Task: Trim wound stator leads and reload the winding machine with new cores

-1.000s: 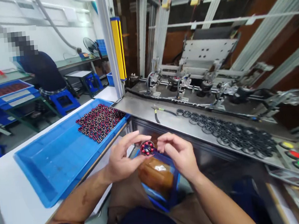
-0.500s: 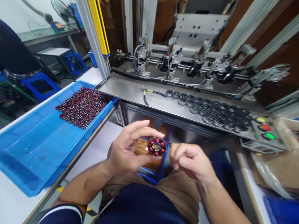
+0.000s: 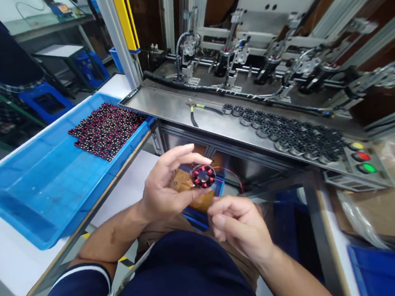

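Between the thumb and fingers of my left hand [image 3: 168, 183] is a wound motor stator [image 3: 203, 176], a dark ring with red coils round a central hole. A thin red wire loops out from its right side and hangs down. Just below and to the right, apart from the ring, my right hand [image 3: 237, 223] has its fingers curled with thumb against them. Whatever they pinch, if anything, is too small to make out.
At left, a blue tray [image 3: 26, 204] holds many wound stators [image 3: 109, 128]. Cutting pliers [image 3: 197, 111] and rows of black ring parts [image 3: 286, 131] lie on the metal ledge before the machine. A button box [image 3: 364, 161] stands at right. Someone sits at far left.
My right hand has moved down and left, away from the stator's side. The red wire now shows as a loose loop. My left hand still holds the stator. The view has shifted.
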A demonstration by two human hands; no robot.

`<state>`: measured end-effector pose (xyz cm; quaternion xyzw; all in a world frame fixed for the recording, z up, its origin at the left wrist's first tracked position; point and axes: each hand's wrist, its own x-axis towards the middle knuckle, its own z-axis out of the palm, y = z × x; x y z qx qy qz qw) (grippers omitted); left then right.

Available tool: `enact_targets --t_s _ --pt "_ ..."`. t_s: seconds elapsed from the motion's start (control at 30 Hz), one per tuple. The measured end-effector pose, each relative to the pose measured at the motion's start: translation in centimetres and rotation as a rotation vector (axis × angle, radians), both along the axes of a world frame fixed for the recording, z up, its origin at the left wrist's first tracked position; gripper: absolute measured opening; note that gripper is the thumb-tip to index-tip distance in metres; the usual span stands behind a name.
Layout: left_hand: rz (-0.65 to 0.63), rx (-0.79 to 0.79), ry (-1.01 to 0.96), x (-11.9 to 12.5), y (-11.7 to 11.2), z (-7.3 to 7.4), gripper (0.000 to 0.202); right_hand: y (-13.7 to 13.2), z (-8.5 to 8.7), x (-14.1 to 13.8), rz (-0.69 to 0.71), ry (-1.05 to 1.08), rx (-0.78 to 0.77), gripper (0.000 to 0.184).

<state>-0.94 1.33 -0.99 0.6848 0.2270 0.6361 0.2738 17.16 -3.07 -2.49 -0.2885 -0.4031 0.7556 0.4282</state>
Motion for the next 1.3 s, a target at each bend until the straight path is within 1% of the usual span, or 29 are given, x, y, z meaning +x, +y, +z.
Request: enact_targets --t_s 0.13,0.2,0.23,0.27,0.37,0.4,0.43,0.53,0.6,0.77,0.9,0.97,1.03,1.07,1.13,1.23,1.3 --pt "-0.055 -0.162 -0.076 -0.5 0.2 -0.2 0.08 -0.4 0.6 0.9 0.094 -0.037 0.063 0.008" --pt "-0.08 -0.207 -0.128 -0.8 0.3 -0.3 0.075 -0.3 0.7 1.2 0.136 -0.067 0.11 0.004" --pt "-0.09 -0.215 -0.145 -0.9 0.3 -0.3 0.074 -0.1 0.8 1.4 0.133 -0.095 0.129 0.004" --pt "-0.107 -0.216 -0.153 -1.1 0.2 -0.3 0.074 0.2 0.9 1.6 0.1 -0.13 0.146 0.005" --pt "-0.188 -0.215 -0.105 -1.4 -0.2 -0.4 0.076 1.8 1.5 2.0 -0.092 -0.22 0.193 0.012" --pt "-0.219 -0.218 -0.077 -1.5 -0.4 -0.4 0.077 2.5 1.8 2.0 -0.132 -0.23 0.203 0.017" --pt "-0.248 -0.221 -0.051 -1.5 -0.7 -0.4 0.078 3.1 2.2 2.0 -0.139 -0.231 0.206 0.022" --pt "-0.332 -0.274 -0.023 -1.3 -1.2 -0.6 0.078 4.2 3.4 1.3 -0.029 -0.231 0.193 0.026" --pt "-0.367 -0.331 -0.056 -1.0 -1.4 -0.8 0.08 4.3 3.7 0.7 0.023 -0.239 0.191 0.027" --pt "-0.341 -0.379 -0.19 -0.3 -1.4 -1.0 0.091 3.7 3.0 0.2 0.049 -0.265 0.208 0.028" --pt "-0.375 -0.457 -0.263 -0.4 -1.1 -0.9 0.083 2.9 2.5 0.8 0.025 -0.36 0.303 0.03" --pt "-0.423 -0.485 -0.289 -0.6 -0.9 -0.8 0.08 2.6 2.4 1.3 0.06 -0.432 0.347 0.031" --pt "-0.459 -0.469 -0.29 -0.7 -0.7 -0.8 0.079 2.6 2.6 2.0 0.1 -0.504 0.378 0.029" --pt "-0.463 -0.448 -0.278 -0.7 -0.6 -0.8 0.078 2.7 2.7 2.2 0.098 -0.528 0.392 0.026" --pt "-0.445 -0.396 -0.239 -0.7 -0.6 -0.8 0.078 3.0 3.2 2.5 0.028 -0.523 0.433 0.022" --pt "-0.401 -0.332 -0.162 -0.6 -0.8 -0.9 0.078 3.4 4.2 2.1 -0.117 -0.453 0.503 0.024" --pt "-0.374 -0.308 -0.114 -0.5 -1.1 -0.9 0.078 3.4 4.7 1.4 -0.145 -0.436 0.518 0.024"
